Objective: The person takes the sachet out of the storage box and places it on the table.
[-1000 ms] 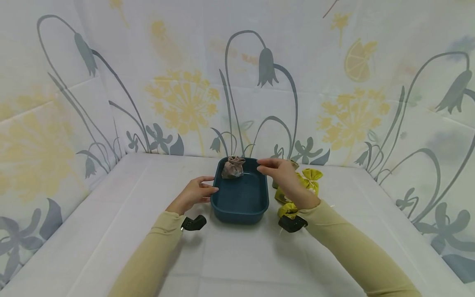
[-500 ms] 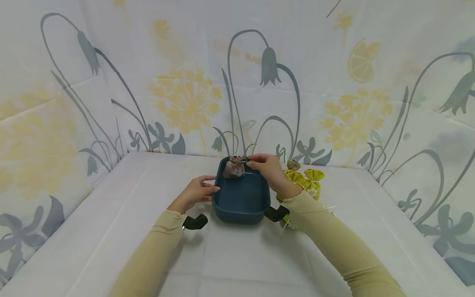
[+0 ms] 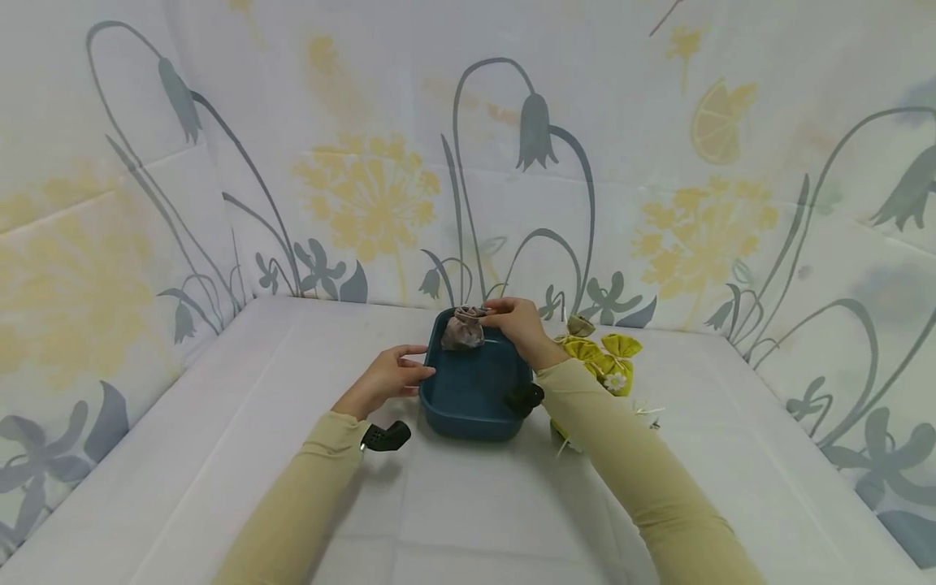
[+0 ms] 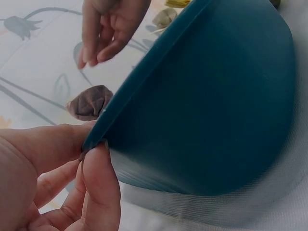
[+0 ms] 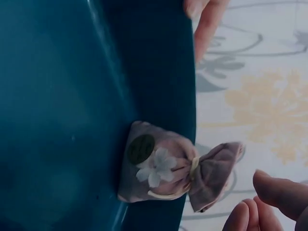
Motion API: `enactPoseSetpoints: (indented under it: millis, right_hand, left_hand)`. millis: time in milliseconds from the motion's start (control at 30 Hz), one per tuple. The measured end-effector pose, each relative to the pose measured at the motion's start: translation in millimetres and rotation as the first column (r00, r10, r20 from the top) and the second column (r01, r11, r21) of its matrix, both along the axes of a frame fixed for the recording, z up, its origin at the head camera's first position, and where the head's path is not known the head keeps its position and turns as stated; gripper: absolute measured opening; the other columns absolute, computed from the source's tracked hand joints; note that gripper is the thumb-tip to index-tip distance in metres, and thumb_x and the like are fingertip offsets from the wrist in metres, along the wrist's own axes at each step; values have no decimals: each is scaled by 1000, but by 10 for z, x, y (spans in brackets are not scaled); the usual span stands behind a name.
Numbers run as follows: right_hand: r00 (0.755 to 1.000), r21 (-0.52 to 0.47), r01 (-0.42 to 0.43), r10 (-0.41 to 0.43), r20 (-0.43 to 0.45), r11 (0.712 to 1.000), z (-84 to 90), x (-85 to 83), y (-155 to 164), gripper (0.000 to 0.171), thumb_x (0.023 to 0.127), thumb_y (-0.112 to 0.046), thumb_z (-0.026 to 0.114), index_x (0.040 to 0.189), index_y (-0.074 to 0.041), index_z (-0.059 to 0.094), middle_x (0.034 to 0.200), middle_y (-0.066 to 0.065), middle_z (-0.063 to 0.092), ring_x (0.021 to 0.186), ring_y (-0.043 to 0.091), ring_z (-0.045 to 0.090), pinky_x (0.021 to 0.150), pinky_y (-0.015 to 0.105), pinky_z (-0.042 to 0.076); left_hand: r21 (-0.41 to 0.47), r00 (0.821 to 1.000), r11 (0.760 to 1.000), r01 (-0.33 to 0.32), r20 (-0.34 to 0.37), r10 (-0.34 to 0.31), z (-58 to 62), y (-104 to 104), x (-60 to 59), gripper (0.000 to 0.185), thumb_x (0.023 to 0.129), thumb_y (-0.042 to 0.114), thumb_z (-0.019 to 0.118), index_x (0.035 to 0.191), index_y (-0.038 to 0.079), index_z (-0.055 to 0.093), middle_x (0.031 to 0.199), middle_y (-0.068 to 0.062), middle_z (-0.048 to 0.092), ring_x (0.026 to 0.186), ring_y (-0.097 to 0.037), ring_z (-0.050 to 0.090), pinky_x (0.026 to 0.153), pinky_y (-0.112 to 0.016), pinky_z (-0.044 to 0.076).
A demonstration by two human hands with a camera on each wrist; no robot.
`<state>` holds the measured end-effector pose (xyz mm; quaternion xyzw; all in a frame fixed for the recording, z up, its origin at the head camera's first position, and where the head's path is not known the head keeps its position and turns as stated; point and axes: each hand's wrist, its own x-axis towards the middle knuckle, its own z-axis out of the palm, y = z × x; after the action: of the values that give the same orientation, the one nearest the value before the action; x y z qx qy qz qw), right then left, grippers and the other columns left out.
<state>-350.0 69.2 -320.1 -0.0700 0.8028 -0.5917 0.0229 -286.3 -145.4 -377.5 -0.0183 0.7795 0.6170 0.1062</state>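
A dark blue rectangular bin (image 3: 475, 386) stands on the white-covered table. At its left side my left hand (image 3: 383, 380) pinches the rim between thumb and finger, as the left wrist view shows with the bin wall (image 4: 207, 106) close up. A small mauve drawstring pouch (image 3: 463, 329) leans in the bin's far left corner. Up close, the pouch (image 5: 159, 168) carries a white flower and a dark round patch, and its gathered neck pokes past the rim. My right hand (image 3: 521, 325) hovers just right of that neck, thumb and fingers apart, holding nothing.
Yellow-green drawstring pouches (image 3: 617, 370) lie right of the bin, partly behind the right forearm. An olive pouch top (image 3: 581, 326) shows behind them. A patterned cloth wall (image 3: 366, 203) rises at the table's back. Black wrist cameras (image 3: 386, 436) jut from both wrists.
My right hand has moved left from over the bin's right rim to beside the mauve pouch's neck. My left hand stays at the rim, and the pouch lies about where it was.
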Motion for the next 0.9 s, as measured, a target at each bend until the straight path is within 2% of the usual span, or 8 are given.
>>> enactPoseSetpoints:
  millis: [267, 400, 433, 500, 633, 667, 733, 900]
  right_hand:
    - [1000, 76, 14, -15, 14, 997, -61, -158, -82, 43, 80, 4, 70, 121, 4, 58, 116, 20, 59, 109, 31, 53, 93, 39, 42]
    - [1000, 103, -1, 2, -9, 995, -127, -229, -116, 43, 77, 4, 73, 118, -1, 63, 114, 15, 62, 107, 27, 55, 90, 36, 45]
    - [999, 91, -14, 18, -40, 996, -236, -357, -99, 42, 73, 3, 76, 114, -4, 66, 108, 12, 65, 101, 24, 58, 85, 33, 48]
    - [999, 98, -11, 16, -46, 995, -319, -467, -97, 43, 70, 2, 79, 111, -6, 67, 105, 10, 66, 97, 24, 59, 81, 33, 49]
    - [999, 145, 21, -15, -41, 989, -399, -582, -120, 40, 69, 0, 79, 108, -2, 68, 102, 13, 66, 96, 26, 58, 81, 35, 48]
    - [999, 178, 34, -32, -18, 983, -307, -473, -147, 38, 73, 1, 77, 110, 1, 67, 106, 16, 65, 101, 29, 56, 85, 37, 47]
    - [999, 209, 32, -26, -31, 977, -248, -385, -157, 30, 75, -1, 74, 105, 3, 68, 105, 16, 65, 102, 29, 56, 86, 37, 46]
    - [1000, 241, 17, -11, -26, 970, -172, -285, -131, 22, 81, -7, 72, 99, 5, 69, 108, 17, 62, 103, 30, 53, 85, 35, 46]
  left_hand:
    - [1, 1000, 1000, -3, 0, 3, 5, -3, 2, 55, 88, 12, 66, 138, 8, 43, 120, -20, 54, 88, -23, 61, 73, -31, 53]
    - [0, 1000, 1000, 3, -5, -3, -3, -3, -2, 55, 88, 12, 66, 138, 7, 43, 119, -20, 54, 88, -23, 61, 73, -31, 53]
    - [2, 1000, 1000, 4, -7, -4, -7, -3, -6, 55, 88, 12, 65, 138, 7, 43, 119, -20, 54, 88, -23, 61, 72, -31, 53]
    - [4, 1000, 1000, 7, -10, -7, -16, -1, -11, 54, 88, 12, 66, 137, 6, 43, 119, -20, 54, 88, -23, 61, 72, -31, 53]
    - [9, 1000, 1000, 6, -10, -6, -25, 4, -12, 54, 88, 12, 66, 137, 7, 44, 119, -20, 54, 88, -23, 61, 72, -31, 53]
    - [9, 1000, 1000, 6, -10, -6, -26, 5, -10, 54, 88, 12, 65, 137, 7, 44, 119, -20, 54, 88, -23, 61, 72, -31, 53]
    - [15, 1000, 1000, 5, -7, -5, -26, 6, -7, 54, 88, 12, 65, 137, 7, 44, 119, -20, 53, 89, -23, 61, 72, -30, 53]
    - [16, 1000, 1000, -3, -7, 4, -11, -1, -1, 54, 88, 11, 66, 137, 8, 44, 118, -20, 54, 89, -23, 61, 72, -31, 53]
